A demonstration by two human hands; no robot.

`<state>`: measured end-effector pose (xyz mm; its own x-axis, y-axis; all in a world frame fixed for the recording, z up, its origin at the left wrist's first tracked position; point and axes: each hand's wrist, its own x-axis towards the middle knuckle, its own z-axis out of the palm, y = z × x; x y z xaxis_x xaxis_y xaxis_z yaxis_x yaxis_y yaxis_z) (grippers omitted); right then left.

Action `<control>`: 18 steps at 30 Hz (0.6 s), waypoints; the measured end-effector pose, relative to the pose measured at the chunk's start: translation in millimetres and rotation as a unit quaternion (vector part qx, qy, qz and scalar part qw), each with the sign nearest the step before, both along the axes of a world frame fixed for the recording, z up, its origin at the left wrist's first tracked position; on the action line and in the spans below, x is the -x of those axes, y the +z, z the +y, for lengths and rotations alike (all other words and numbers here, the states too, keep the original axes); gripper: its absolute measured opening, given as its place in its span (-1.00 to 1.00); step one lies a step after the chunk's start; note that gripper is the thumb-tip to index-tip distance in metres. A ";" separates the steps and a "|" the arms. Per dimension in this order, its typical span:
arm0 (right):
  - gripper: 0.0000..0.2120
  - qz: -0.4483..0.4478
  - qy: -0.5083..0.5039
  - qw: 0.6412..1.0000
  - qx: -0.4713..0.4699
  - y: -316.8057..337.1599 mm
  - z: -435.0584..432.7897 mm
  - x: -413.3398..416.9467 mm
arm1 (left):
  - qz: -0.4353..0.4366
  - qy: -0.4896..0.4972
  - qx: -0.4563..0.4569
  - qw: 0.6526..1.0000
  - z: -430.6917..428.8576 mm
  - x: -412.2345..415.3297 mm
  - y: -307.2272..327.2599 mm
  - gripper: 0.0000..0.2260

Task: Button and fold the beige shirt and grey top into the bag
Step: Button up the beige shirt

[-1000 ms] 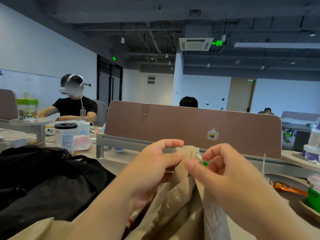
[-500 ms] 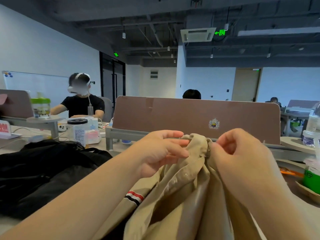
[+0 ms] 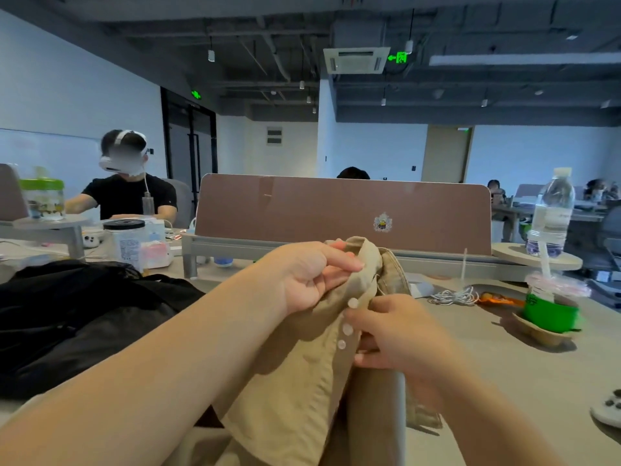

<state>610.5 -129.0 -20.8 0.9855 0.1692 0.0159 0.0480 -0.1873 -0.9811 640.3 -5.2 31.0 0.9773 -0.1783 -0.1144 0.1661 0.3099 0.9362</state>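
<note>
While left hand point(image 3: 307, 277) and right hand point(image 3: 401, 334) pinch the beige shirt point(image 3: 302, 385), a black bag point(image 3: 84, 317) lies on the desk point(image 3: 504, 368).

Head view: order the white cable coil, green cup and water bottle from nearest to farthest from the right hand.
1. White cable coil, on the table just beyond the right hand, which grips the beige shirt.
2. Green cup, further right.
3. Water bottle, on the raised shelf behind the cup.
</note>
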 end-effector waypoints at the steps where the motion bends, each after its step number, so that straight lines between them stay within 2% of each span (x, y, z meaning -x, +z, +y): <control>1: -0.87 0.015 0.007 1.000 -0.006 -1.1 -2.8 3.6 | -0.002 0.008 0.004 1.000 0.3 1.4 0.7 -0.76; 3: -0.91 0.022 0.002 1.000 0.006 -4.8 -8.5 8.9 | -0.010 0.026 0.010 1.000 2.3 4.7 1.1 -0.76; 6: -0.83 0.005 -0.018 1.000 0.003 -11.0 -14.4 13.7 | -0.029 0.051 -0.012 0.998 7.3 7.3 -3.8 -0.78; 8: -0.78 0.002 -0.023 0.999 -0.029 -12.9 -16.7 16.5 | -0.063 0.058 -0.101 0.991 9.7 7.5 -12.1 -0.90; 9: -0.77 -0.003 -0.028 0.999 -0.041 -13.3 -17.8 17.5 | -0.080 0.057 -0.179 0.979 9.9 8.9 -15.7 -0.88; 11: -0.79 -0.018 -0.035 0.998 -0.045 -14.4 -20.6 18.9 | -0.085 0.026 -0.326 0.941 8.9 15.6 -20.6 -0.55; 13: -0.81 -0.026 -0.025 0.998 -0.048 -14.2 -21.9 21.3 | -0.051 -0.028 -0.386 0.921 7.2 23.5 -23.7 -0.26; 15: -0.79 -0.025 -0.008 0.998 -0.054 -13.3 -22.2 22.9 | -0.041 -0.068 -0.383 0.920 4.8 30.2 -26.2 -0.20; 16: -0.78 -0.027 -0.004 0.998 -0.049 -12.2 -22.1 24.0 | -0.068 -0.066 -0.397 0.913 3.6 32.2 -28.4 -0.23; 18: -0.80 -0.037 -0.021 0.999 -0.030 -11.1 -25.3 21.9 | -0.158 -0.015 -0.459 0.874 0.3 30.9 -35.0 -0.38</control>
<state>588.6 -154.3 -31.9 0.9875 0.1236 0.0977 0.1139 -0.1322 -0.9847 609.4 -4.9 -4.0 0.9824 -0.1793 0.0523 -0.1507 -0.5953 0.7892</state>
